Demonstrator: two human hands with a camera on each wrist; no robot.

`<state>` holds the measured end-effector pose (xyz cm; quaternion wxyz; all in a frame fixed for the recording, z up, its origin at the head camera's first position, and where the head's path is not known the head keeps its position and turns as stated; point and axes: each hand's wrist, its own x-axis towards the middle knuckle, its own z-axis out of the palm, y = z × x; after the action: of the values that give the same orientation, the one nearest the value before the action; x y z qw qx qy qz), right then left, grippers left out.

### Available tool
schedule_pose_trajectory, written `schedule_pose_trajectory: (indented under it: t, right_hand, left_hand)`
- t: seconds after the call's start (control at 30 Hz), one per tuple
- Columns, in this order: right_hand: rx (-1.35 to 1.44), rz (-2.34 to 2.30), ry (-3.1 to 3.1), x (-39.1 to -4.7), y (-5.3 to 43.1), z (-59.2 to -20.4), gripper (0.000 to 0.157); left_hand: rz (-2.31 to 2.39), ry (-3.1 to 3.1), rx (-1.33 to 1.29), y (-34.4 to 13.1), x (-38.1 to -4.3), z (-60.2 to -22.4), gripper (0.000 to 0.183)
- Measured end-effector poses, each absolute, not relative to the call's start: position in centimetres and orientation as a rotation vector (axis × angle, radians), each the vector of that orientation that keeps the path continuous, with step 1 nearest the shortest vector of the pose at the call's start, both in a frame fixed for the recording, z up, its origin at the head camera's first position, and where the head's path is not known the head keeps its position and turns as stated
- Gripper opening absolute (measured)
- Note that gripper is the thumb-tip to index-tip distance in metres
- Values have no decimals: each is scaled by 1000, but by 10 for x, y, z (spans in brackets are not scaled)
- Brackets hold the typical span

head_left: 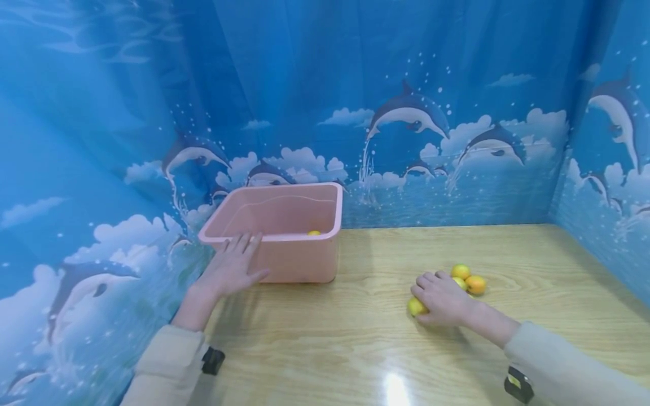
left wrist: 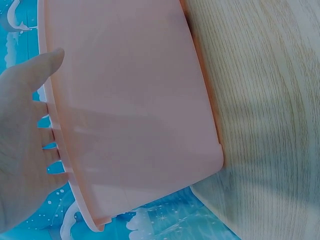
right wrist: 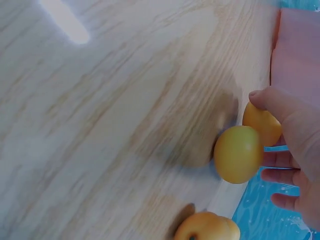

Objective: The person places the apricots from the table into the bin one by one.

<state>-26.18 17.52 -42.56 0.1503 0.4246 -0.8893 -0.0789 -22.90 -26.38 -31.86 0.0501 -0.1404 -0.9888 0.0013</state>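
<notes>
A smooth round yellow fruit [head_left: 417, 306] lies in the grasp of my right hand [head_left: 444, 299], between thumb and fingers, low over the table. In the right wrist view the thumb presses on this fruit [right wrist: 260, 120], and a greenish-yellow fruit [right wrist: 238, 154] sits beside it, near the palm. An orange fruit [head_left: 476, 285] and a yellow fruit [head_left: 461, 272] lie just behind the hand. At the left, a pink plastic bin [head_left: 299, 259] has my left hand [head_left: 231, 268] resting over its near rim, fingers extended inward and thumb spread outside. One yellow fruit [head_left: 314, 233] shows inside the bin.
Everything stands on a light wood-grain table [head_left: 355, 332], with a glare spot near its front. A blue curtain [head_left: 315, 84] printed with dolphins hangs behind and along both sides. The bin stands close to the curtain at the back left.
</notes>
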Motion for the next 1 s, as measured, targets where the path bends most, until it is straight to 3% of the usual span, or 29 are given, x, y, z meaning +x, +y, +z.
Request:
schedule_pose_trajectory:
  t: [0.33,1.0]
  right_hand:
    - [1223,-213,-2539,-266,169,-417,42]
    - [1166,-33,-2514,-285,150,-363,38]
  left_hand:
    - [6,-3020,-416,-263,-229,-318,84]
    - [15,-3018,-428,-263,-230,-316,84]
